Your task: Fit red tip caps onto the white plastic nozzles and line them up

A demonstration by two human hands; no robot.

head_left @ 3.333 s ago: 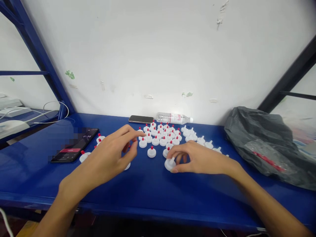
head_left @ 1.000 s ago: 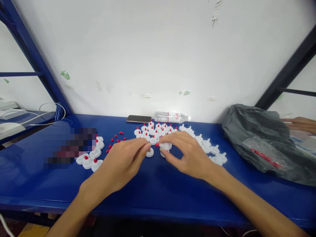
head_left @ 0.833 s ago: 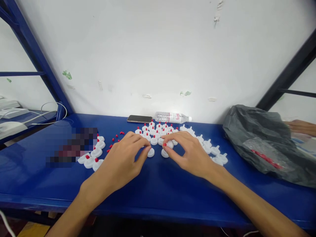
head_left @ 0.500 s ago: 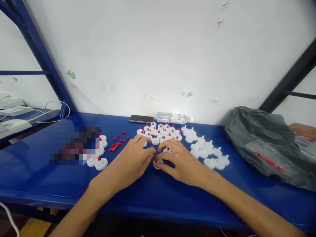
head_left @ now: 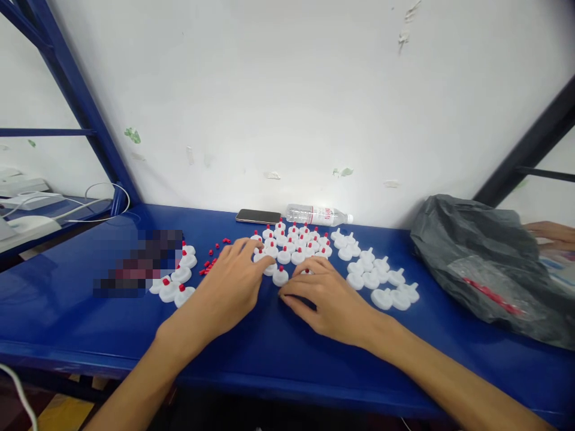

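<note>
Many round white caps with red tips, one of them a white cap between my hands, stand grouped at the middle of the blue table. My left hand is at the group's left front, thumb and fingers apart around nearby caps, holding nothing visible. My right hand rests at the front right of the group with bent fingers; a red tip shows just behind them, and what the fingertips hold, if anything, is hidden. Loose red pieces lie left of my left hand. White caps without red tips lie to the right.
A phone and a clear bottle lie along the wall. More red-tipped caps stand at the left beside a pixelated patch. A dark plastic bag with a clear bag of red pieces lies right; another person's hand is behind it.
The cap that was at my fingertips now stands further back with the group. My left hand has moved back and left, its thumb now away from my right hand.
</note>
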